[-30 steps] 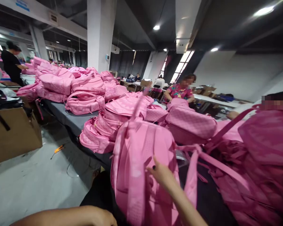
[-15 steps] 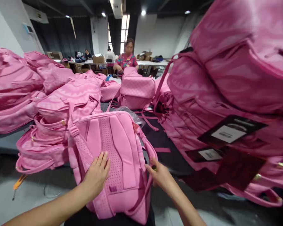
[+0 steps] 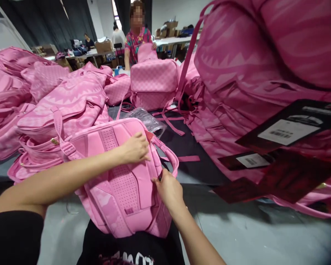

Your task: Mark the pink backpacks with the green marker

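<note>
Stacked pink backpacks (image 3: pixel 68 95) lie left of the left hand (image 3: pixel 136 148), which rests curled on the padded backpack (image 3: pixel 124 191) beneath it; whether it grips, I cannot tell. Beyond it lies a clear plastic bag (image 3: pixel 147 119). The right hand (image 3: pixel 169 188) pinches the padded backpack's side edge (image 3: pixel 154 162). Right of it, barcoded hang tags (image 3: pixel 289 132) dangle beside piled backpacks (image 3: pixel 223 77).

White tables (image 3: pixel 167 41) stand before dark curtains (image 3: pixel 49 24).

The left sleeve (image 3: pixel 15 237) is short, black and plain; both forearms (image 3: pixel 79 173) are bare. Black clothing (image 3: pixel 95 244) on the body carries thick white lettering (image 3: pixel 140 258), partly cut off, beside a mottled reddish print (image 3: pixel 113 259).
</note>
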A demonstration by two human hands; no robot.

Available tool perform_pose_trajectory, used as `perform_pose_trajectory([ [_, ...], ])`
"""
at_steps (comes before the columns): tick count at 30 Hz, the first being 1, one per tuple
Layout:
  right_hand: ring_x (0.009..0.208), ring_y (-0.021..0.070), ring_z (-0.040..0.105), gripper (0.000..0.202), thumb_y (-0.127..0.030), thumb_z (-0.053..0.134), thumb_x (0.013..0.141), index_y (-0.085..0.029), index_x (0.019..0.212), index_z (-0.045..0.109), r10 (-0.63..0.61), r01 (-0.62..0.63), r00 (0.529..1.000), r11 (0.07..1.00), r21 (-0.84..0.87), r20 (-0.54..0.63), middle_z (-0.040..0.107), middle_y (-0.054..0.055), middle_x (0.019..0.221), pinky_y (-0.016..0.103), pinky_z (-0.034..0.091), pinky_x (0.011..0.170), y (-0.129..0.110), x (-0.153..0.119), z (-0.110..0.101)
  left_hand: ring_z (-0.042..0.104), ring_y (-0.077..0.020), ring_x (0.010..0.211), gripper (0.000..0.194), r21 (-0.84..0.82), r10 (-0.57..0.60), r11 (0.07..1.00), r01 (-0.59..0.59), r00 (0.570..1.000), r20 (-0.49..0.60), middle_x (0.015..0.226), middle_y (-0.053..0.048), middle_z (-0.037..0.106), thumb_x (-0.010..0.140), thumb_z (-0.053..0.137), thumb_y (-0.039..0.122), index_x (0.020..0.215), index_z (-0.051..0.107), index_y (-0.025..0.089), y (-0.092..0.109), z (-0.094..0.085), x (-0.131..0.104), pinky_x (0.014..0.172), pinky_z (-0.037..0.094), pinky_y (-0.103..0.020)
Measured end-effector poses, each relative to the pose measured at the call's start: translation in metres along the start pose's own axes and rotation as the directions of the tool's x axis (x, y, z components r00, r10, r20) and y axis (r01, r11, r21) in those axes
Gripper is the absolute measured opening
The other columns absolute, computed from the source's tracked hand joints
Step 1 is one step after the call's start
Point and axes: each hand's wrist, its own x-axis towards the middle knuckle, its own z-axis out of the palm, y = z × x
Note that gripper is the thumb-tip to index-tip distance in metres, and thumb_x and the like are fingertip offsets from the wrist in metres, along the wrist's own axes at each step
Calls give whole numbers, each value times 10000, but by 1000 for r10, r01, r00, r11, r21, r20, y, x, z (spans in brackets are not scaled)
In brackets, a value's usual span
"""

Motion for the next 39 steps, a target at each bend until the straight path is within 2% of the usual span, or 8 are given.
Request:
perform_pose_trajectory([
  [6, 893, 287, 713, 176, -301, 604, 919, -144, 993, 629, -17, 15, 1000, 998, 68, 24, 724, 149, 994, 312, 463, 670, 15, 5, 0, 420, -243, 1222, 411, 158, -187, 965, 211, 971, -152, 1129, -35, 619, 955, 464, 523, 938, 673, 170, -63, -45, -27, 1189, 118, -596],
  [9, 789, 248, 714, 213, -354, 561, 937, -163, 963, 652, -44, 53, 999, 898, 437, -31, 737, 121, 919, 309, 489, 659, 27, 3, -12, 443, -238, 1221, 374, 141, -179, 970, 198, 975, -133, 1164, -36, 609, 946, 475, 511, 956, 646, 179, -39, -41, -27, 1193, 139, -571],
  [12, 708, 196, 707, 458, -591, 504, 923, -183, 1083, 634, -75, 185, 982, 511, 840, -171, 736, 99, 997, 291, 534, 623, 31, -2, -33, 558, -244, 1001, 395, 121, -94, 988, 94, 996, -4, 984, -87, 652, 906, 544, 526, 936, 644, 145, -2, -25, -19, 1078, 336, -501],
  [18, 343, 134, 525, 933, -903, 344, 759, -100, 1096, 678, -299, 79, 954, 280, 957, 9, 626, 28, 486, 221, 404, 358, 25, -6, -52, 571, -267, 898, 364, -7, -131, 991, 131, 991, 40, 868, -109, 654, 779, 722, 465, 892, 660, 124, 27, -10, -15, 978, 377, -478],
  [22, 579, 180, 691, 734, -727, 652, 753, -155, 1213, 638, -220, 69, 974, 99, 993, -46, 765, 105, 876, 267, 541, 510, 22, -1, -43, 551, -274, 977, 307, -93, -195, 977, 192, 981, -21, 933, -112, 650, 810, 701, 415, 923, 670, 131, 37, 0, -22, 1100, 289, -545],
  [25, 651, 174, 698, 544, -472, 833, 692, -180, 1114, 652, -54, 154, 987, 122, 981, -148, 756, 72, 936, 287, 575, 582, 15, 4, -33, 539, -277, 1064, 269, -170, -196, 969, 180, 977, -81, 1027, -102, 645, 822, 701, 381, 943, 656, 145, 40, 9, -28, 1167, 201, -576],
  [30, 480, 130, 590, 332, -493, 693, 819, -180, 817, 582, 125, 291, 932, 301, 908, -340, 616, -19, 600, 231, 460, 442, -4, 7, -14, 548, -235, 1127, 269, -354, -112, 935, 37, 974, -195, 1048, -66, 663, 897, 612, 435, 927, 617, 168, 33, 20, -37, 1202, 161, -524],
  [39, 468, 93, 491, 202, -369, 660, 850, -179, 818, 599, 62, 446, 821, 552, 705, -568, 577, -29, 636, 230, 411, 450, -14, 12, -4, 560, -196, 1083, 215, -262, -71, 965, 0, 963, -259, 1017, -37, 666, 953, 534, 368, 909, 619, 176, 33, 30, -38, 1215, 167, -465],
])
